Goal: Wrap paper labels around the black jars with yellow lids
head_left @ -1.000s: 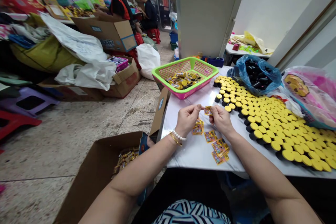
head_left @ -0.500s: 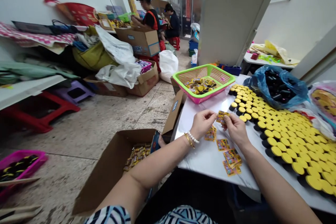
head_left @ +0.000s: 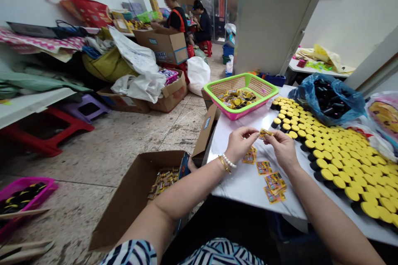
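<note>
Yellow-capped bottles (head_left: 336,169) packed across the desk's (head_left: 239,186) right side, just beside the right grip (head_left: 281,149), foil packets (head_left: 270,186) lying below the left grip (head_left: 241,145) toward the front edge, plastic basket (head_left: 270,90) blocking the far corner, open cardboard box (head_left: 121,203) below the left edge

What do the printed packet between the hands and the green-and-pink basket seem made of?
The printed packet looks like thin glossy film or foil, judging by its sheen; too small to tell which. The green-and-pink basket looks like moulded plastic: shiny, with a fine lattice wall.
</note>
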